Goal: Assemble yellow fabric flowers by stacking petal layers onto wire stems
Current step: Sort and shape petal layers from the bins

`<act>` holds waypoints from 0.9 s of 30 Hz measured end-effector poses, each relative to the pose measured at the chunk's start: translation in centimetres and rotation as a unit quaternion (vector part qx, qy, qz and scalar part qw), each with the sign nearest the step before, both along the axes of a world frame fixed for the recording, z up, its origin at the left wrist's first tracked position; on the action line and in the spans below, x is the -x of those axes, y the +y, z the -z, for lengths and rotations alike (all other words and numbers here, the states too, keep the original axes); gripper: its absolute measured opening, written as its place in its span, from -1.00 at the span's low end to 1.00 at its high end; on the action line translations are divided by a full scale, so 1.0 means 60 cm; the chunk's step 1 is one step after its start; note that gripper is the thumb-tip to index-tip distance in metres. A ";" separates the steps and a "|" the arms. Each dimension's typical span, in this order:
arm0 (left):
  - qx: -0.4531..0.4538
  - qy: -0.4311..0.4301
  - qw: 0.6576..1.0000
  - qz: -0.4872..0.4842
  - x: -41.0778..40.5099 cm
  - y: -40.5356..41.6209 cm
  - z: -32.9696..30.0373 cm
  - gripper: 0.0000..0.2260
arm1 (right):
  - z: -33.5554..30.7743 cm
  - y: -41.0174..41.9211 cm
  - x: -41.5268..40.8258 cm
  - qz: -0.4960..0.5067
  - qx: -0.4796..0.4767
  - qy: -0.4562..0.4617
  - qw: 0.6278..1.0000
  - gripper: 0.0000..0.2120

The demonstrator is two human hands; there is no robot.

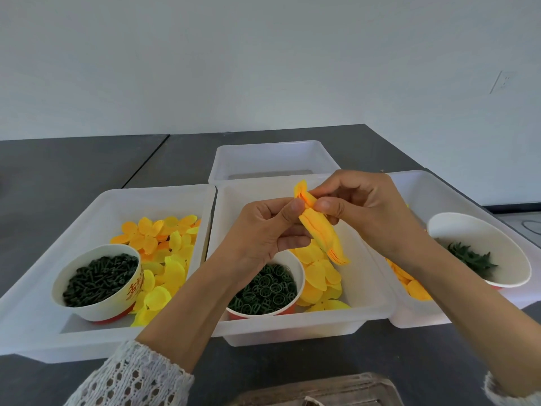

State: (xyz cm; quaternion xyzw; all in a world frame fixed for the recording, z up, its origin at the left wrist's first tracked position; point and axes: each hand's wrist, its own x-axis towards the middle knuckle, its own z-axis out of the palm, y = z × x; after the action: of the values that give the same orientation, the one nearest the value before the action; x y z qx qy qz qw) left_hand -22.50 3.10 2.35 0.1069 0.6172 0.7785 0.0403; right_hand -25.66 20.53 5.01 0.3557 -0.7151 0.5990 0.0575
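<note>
A dark table [73, 171] carried three white trays, the middle tray [295, 328] at six o'clock; above it the left hand [263, 230] and right hand [360, 209] met at centre, fingers curled, both pinching a folded stack of yellow petals [319, 230]; a cup of green rings [263, 291] sat beneath, at seven o'clock of the stack.
</note>
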 end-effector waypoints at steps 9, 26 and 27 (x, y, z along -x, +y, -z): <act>0.005 -0.002 1.000 -0.008 0.006 -0.002 0.002 -0.58 | 0.000 -0.003 0.002 -0.009 0.035 0.015 0.999 -0.85; 0.110 0.093 0.987 -0.075 0.013 -0.012 0.016 -0.73 | 0.002 -0.006 -0.003 0.144 -0.255 0.218 0.931 -0.90; 0.145 0.108 0.980 -0.077 0.013 -0.015 0.015 -0.75 | 0.001 -0.006 -0.001 0.142 -0.280 0.207 0.927 -0.92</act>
State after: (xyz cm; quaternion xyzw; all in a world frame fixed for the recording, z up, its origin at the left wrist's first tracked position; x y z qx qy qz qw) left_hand -23.31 2.19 1.44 0.1356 0.7308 0.6652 -0.0714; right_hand -25.61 20.14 4.96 0.3683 -0.8688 0.2733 0.1865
